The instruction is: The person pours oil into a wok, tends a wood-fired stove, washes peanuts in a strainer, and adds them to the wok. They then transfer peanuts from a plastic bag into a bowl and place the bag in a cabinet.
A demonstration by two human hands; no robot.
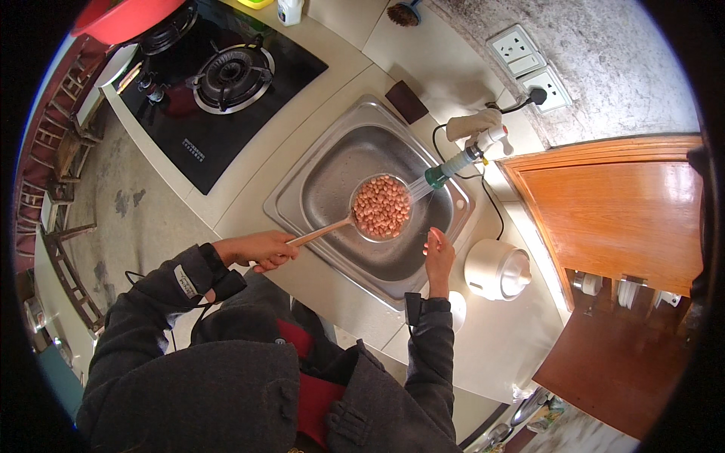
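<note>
My left hand (264, 249) is closed round the wooden handle of a strainer (321, 232), which reaches out over the sink. Its round bowl is full of pinkish-brown peanuts (382, 206). Water sprays from the green nozzle (436, 177) of the tap (462, 158) onto the right edge of the bowl. To the right of the strainer, my right hand (439, 259) is raised over the sink's near right rim. It holds nothing that I can see, and its fingers are loosely bent and apart from the strainer. The steel sink (321, 170) lies beneath.
A gas hob (257, 94) is at the far left, with a red basin (136, 19) on it. Right of the sink stands a cream-coloured small appliance (491, 269) beside a black cord. A dark block (406, 102) leans behind the sink, below wall sockets (529, 68). An orange wooden cabinet (612, 215) is at right.
</note>
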